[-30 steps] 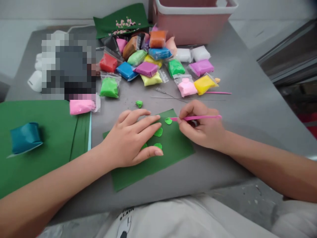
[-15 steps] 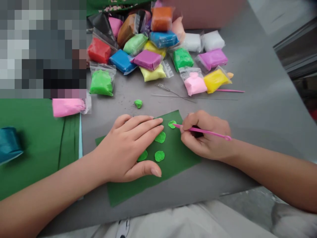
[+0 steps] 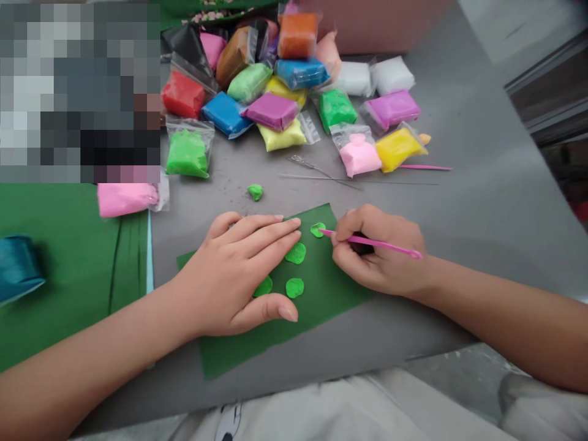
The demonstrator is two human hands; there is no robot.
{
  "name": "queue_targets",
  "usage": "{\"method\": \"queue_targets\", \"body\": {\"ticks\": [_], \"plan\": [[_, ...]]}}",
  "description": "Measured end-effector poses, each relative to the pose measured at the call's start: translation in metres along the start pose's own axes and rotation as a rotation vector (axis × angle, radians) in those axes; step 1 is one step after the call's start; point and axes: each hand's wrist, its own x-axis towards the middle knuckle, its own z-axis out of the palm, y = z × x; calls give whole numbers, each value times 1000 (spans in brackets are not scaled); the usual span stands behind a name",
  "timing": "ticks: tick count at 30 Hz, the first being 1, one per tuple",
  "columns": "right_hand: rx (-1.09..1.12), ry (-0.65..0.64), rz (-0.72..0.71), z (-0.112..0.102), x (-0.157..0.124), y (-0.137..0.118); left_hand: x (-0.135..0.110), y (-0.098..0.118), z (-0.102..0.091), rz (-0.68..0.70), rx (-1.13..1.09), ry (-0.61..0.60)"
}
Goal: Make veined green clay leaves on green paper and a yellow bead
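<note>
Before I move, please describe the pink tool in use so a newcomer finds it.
On the grey table lies a small green sheet. By its right edge, the right hand holds the pink tool, its tip at a green piece. Unlike the pink stick lying beyond, it is held.

- Two bare hands (image 3: 239, 269)
- Four green pieces (image 3: 294, 288) showing
- One green lump (image 3: 255, 192)
- Two pink tools (image 3: 386, 244)
- Two metal rods (image 3: 316, 168)
- Two white packets (image 3: 394, 76), far

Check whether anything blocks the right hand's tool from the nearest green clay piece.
Nothing visible does: the pink tool in the right hand has its tip at the green clay piece; the left hand lies to one side.
</note>
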Motion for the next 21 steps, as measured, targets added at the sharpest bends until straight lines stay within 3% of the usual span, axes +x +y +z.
{"method": "queue_targets", "body": {"ticks": [4, 10, 15, 21], "plan": [[29, 3, -4, -2, -1, 1, 0, -1, 1, 5, 4, -3], [97, 135, 91, -9, -4, -1, -1, 2, 0, -14, 9, -9], [29, 45, 152, -8, -5, -9, -1, 9, 0, -66, 13, -20], [-8, 25, 121, 0, -5, -11, -2, 11, 2, -76, 11, -22]]}}
